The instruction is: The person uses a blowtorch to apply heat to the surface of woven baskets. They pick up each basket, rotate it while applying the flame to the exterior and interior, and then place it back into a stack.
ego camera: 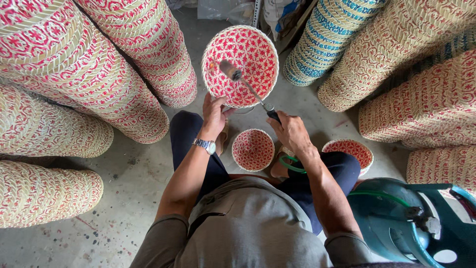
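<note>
The gas torch (pixel 250 89) lies in the right hand (pixel 292 133), whose grip is closed round its dark handle; its long axis runs from that handle up and to the left, the nozzle pointing into the open mouth of the red-and-white woven basket (pixel 241 65). The left hand (pixel 214 115) has its grip closed on the near rim of that basket, tilting it so the inside faces the torch. To do this step well, I judge the nozzle should stay off the weave and sweep steadily while the basket is turned, so no spot scorches. A green hose (pixel 292 165) runs by the right wrist towards the teal gas cylinder (pixel 396 223) at the person's right. Two smaller baskets, one between the knees (pixel 253 149) and one to the right (pixel 353 151), sit on the concrete floor (pixel 124 178). Tall stacks of patterned baskets (pixel 89 74) lean all around, one stack blue-and-cream (pixel 327 34).
</note>
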